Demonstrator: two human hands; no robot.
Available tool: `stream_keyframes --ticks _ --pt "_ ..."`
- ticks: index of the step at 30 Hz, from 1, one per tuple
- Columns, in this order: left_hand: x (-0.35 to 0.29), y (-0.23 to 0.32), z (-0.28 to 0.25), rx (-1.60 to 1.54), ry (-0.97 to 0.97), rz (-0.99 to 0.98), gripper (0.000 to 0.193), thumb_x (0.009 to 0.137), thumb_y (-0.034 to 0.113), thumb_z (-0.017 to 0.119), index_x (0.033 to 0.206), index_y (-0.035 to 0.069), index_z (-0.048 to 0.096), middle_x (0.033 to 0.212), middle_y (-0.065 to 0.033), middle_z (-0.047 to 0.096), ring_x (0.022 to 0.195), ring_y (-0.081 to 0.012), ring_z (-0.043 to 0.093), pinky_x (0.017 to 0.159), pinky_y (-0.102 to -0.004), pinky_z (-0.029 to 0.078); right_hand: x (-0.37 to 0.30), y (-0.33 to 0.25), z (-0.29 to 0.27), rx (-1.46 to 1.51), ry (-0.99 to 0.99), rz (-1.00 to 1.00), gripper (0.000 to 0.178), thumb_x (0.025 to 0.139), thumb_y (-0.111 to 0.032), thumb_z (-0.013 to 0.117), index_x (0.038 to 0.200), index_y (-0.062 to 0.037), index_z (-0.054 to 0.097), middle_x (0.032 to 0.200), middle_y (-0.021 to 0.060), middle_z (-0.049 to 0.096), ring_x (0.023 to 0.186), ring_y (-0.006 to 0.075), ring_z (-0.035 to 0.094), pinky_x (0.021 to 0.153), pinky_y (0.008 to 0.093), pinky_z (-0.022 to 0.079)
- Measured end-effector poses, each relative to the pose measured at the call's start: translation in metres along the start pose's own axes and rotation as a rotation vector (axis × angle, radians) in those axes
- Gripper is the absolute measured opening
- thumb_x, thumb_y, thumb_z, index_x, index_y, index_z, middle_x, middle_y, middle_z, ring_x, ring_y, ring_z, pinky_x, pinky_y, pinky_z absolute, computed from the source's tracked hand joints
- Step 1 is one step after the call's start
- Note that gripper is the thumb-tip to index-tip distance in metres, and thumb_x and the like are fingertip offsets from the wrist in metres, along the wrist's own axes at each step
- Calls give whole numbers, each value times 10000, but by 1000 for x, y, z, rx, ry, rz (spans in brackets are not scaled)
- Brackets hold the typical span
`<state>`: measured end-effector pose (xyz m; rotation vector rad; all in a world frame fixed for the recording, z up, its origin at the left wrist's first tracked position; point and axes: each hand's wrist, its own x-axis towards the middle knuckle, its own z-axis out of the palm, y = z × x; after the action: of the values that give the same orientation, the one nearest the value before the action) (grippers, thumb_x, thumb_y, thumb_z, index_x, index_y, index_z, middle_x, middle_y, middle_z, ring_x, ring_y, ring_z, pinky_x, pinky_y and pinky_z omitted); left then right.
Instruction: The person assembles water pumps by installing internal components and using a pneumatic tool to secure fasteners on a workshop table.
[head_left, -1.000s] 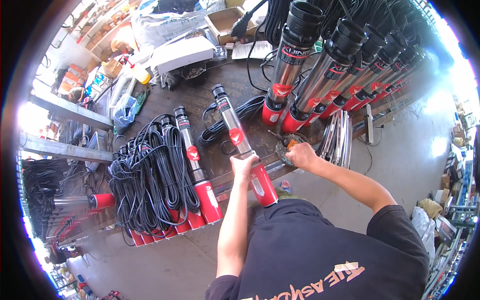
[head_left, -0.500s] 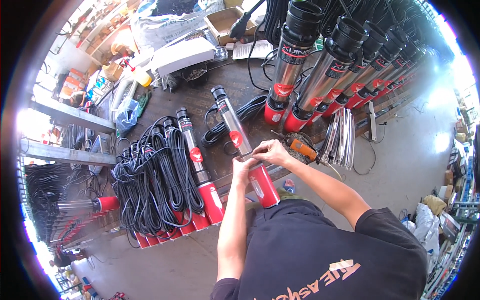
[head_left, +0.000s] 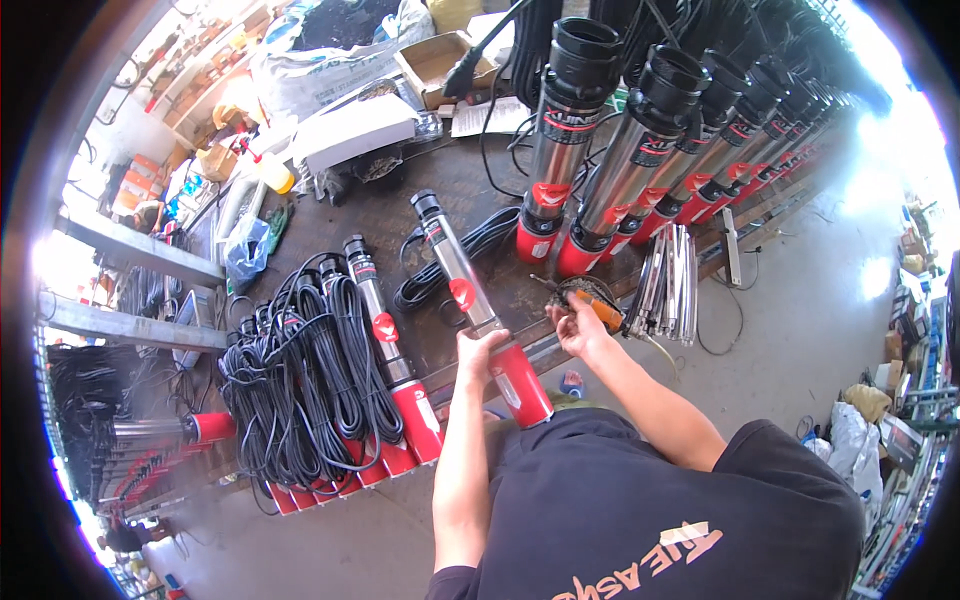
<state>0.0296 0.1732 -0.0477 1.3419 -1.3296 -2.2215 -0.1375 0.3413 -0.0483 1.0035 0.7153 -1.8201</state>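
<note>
A submersible pump (head_left: 457, 270), with a steel body, black top and red lower end, lies slantwise over the table's near edge. My left hand (head_left: 482, 352) wraps round it just above the red section. My right hand (head_left: 577, 328) is off the pump, its fingers apart and slightly curled beside an orange hand tool (head_left: 602, 312). That tool rests on a round dish of small metal parts (head_left: 572, 287), partly hidden by the hand. No firm hold on the tool shows. A coil of black cable (head_left: 440, 280) lies beside the pump.
Several finished-looking pumps with bundled black cables (head_left: 300, 380) lie at the left. More pumps (head_left: 550, 160) stand in a row at the right, beside hanging metal strips (head_left: 665, 285). A white box (head_left: 355, 130), an open carton (head_left: 440, 68) and a yellow bottle (head_left: 272, 172) sit farther back.
My right hand has left the pump and moved right to the orange tool and dish. My left hand stays on the pump. The whole view has shifted slightly.
</note>
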Motion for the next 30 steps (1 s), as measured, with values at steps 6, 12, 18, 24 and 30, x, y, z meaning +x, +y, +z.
stream_keyframes --ticks 6,12,18,24,30 --pt "1 4 5 -58 -87 16 605 699 78 845 1170 4 474 916 -99 635 761 -200 674 605 -358 606 12 -27 1 415 21 39 605 973 -434 633 1305 31 434 1100 268 655 814 267 726 561 272 620" --pt "5 -1 1 -114 -101 8 481 705 43 845 1072 15 534 894 -81 656 726 -195 682 659 -356 609 -41 15 35 298 171 -472 344 1000 -302 628 1150 -14 514 942 170 679 784 280 729 685 343 659" --pt "3 2 0 -84 -106 9 481 691 45 839 1060 26 531 886 -75 648 737 -190 675 680 -348 599 -139 51 61 -353 -192 -1194 395 988 -236 665 1301 -33 535 988 37 643 788 95 616 667 241 522" --pt "6 3 -1 6 -61 -2 623 680 56 848 1179 -2 478 968 -107 634 810 -210 670 724 -366 597 -54 43 60 -616 -98 -1169 343 930 -110 667 1230 -50 512 1147 57 592 1061 142 574 901 303 483" --pt "3 4 -3 1 -45 -19 740 668 78 871 1246 11 413 1071 -131 590 888 -223 664 754 -397 608 -70 75 86 -611 -542 -1293 388 886 65 519 1261 -32 490 1343 121 579 1177 192 617 966 284 488"
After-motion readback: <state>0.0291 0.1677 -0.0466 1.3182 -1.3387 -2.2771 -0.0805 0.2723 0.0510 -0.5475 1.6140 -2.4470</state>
